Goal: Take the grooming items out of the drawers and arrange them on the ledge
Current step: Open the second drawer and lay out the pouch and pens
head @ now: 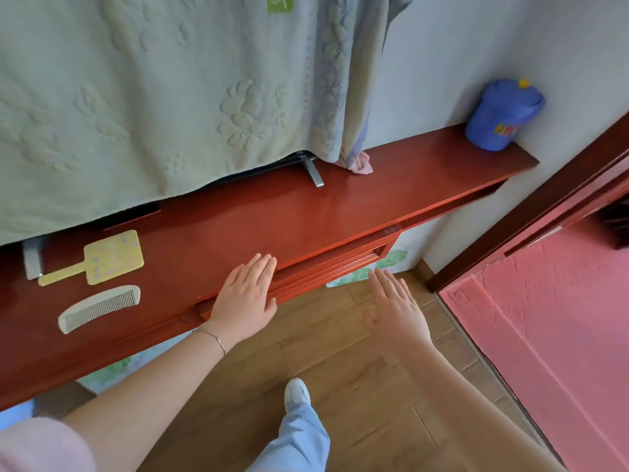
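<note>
A long red wooden ledge [340, 199] runs from lower left to upper right. On its left part lie a yellow hand mirror [109, 257] and, nearer me, a white comb [98, 308]. Under the ledge's front edge sits a red drawer [333, 264], nearly flush with the frame. My left hand [245, 294] lies flat with straight fingers against the drawer front at the ledge's edge. My right hand [398, 308] hovers open over the floor, to the right of the drawer, holding nothing.
A pale green towel [153, 97] drapes a TV whose metal foot [315, 173] stands on the ledge. A blue cap-like container [500, 117] sits at the ledge's far right end. Pink door [544, 335] at right; wood floor [357, 369] and my shoe [297, 393] below.
</note>
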`<state>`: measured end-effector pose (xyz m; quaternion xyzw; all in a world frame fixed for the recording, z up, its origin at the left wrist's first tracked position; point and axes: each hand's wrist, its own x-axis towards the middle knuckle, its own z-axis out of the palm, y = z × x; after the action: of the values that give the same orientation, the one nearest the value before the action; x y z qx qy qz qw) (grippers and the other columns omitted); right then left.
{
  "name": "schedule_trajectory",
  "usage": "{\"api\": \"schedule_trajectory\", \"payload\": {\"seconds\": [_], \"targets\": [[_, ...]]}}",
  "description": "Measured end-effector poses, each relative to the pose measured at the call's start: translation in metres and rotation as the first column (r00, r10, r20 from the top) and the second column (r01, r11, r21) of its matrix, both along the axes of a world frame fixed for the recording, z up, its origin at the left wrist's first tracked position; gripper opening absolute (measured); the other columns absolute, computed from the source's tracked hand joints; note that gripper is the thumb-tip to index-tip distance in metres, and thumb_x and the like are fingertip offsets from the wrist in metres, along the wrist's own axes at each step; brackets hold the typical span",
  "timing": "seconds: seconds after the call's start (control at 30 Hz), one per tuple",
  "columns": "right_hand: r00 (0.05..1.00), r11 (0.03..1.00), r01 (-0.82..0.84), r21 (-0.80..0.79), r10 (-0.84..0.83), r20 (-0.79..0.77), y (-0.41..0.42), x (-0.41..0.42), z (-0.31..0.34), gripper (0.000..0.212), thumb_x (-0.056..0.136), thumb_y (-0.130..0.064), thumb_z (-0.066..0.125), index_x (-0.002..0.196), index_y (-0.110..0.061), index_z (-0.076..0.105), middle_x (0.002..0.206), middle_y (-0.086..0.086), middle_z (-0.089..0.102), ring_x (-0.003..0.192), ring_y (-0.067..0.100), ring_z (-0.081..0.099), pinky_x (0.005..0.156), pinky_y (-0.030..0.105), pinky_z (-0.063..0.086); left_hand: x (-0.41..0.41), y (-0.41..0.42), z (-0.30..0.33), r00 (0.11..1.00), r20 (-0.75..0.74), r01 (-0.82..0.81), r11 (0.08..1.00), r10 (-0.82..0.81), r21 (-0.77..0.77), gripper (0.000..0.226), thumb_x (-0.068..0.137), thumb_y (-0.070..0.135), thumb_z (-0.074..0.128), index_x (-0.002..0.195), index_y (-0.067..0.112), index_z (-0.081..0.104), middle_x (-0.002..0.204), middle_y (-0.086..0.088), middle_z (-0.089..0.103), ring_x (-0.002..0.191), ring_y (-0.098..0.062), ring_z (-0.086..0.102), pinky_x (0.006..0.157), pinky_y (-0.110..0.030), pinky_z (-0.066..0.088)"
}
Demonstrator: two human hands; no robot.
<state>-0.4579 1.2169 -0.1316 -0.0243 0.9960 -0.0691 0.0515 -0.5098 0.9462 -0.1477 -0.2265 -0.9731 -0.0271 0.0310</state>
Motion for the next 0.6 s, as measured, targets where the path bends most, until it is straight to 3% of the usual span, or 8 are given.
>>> {"api": "schedule_trajectory", "payload": {"seconds": [0.33,0.6], "targets": [[0.944,0.942,-0.330,0.064,0.329,0.022,0.005,-0.112,0.005,0.068,0.090,-0.024,0.042,0.148,-0.008,0.011,0.157,0.005,0.011,0.145,0.017,0.004,0.112,0.028,-0.010,-0.056,0.026,-0.004,0.987,0.023,-0.159,0.984,0.158,0.081,0.072,0.070,0.026,0.073,0.133,0.001,0.047,0.134,-0.013,0.052,0.126,-0.028,0.048,0.100,-0.043,0.041],[0.883,0.881,-0.467,0.082,0.470,-0.020,0.002,-0.150,-0.017,0.065,0.079,-0.023,0.058,0.139,-0.005,0.039,0.144,0.009,0.043,0.136,0.023,0.036,0.111,0.039,0.015,-0.048,0.021,-0.014,0.949,0.088,-0.308,0.948,0.302,0.077,0.072,0.070,0.025,0.073,0.133,0.002,0.048,0.136,-0.011,0.051,0.127,-0.026,0.046,0.101,-0.043,0.043]]}}
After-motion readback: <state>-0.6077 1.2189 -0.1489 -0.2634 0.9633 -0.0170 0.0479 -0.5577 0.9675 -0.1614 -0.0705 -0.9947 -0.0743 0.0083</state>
